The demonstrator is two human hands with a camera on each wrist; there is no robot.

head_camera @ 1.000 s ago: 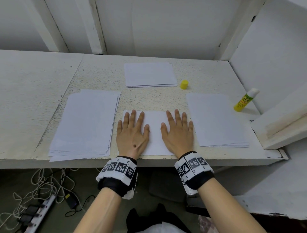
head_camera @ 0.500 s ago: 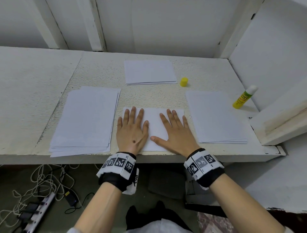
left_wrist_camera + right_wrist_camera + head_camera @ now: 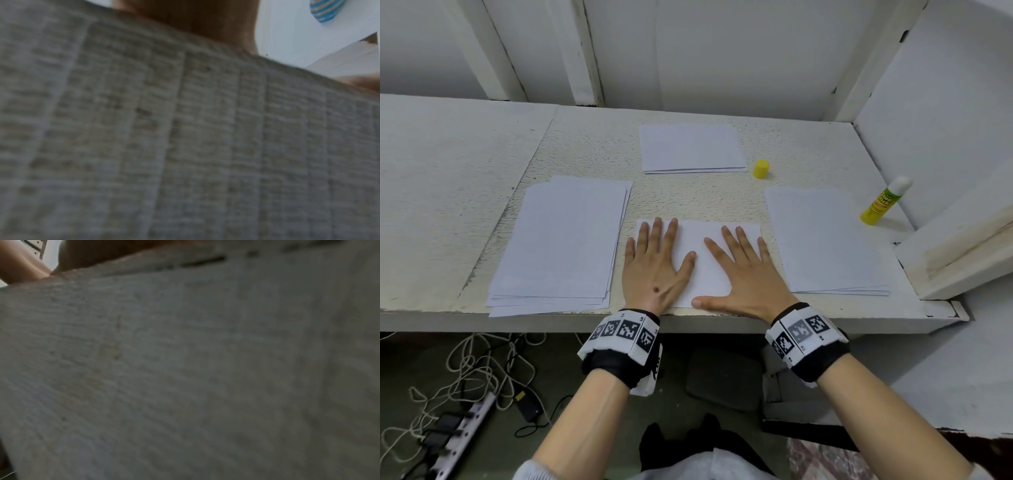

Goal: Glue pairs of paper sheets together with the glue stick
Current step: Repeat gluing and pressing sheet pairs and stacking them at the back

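On the far left of the white table (image 3: 465, 192) lies a loose stack of paper (image 3: 561, 240), its sheets slightly fanned at the near edge. Just to its right, at the table's front edge, a small sheet of paper (image 3: 705, 253) lies flat under both hands. The left hand (image 3: 655, 270) rests palm down on the sheet's left part, fingers straight and slightly spread, thumb angled toward the middle. The right hand (image 3: 743, 274) lies palm down on the sheet's right part, fingers straight and spread, its thumb stretched out to the left along the sheet's near edge. Farther back, behind the hands, a small pile of paper (image 3: 691, 150) sits near the middle of the table, with a yellow cap (image 3: 761, 168) standing just beside its right corner. To the right of the hands lies another stack of paper (image 3: 825, 240). Beyond it, near the right wall, the glue stick (image 3: 883, 202) stands uncapped and tilted, yellow body with a white tip, well apart from both hands. Both wrist views are blurred and filled by a grey textured surface, showing no fingers clearly.
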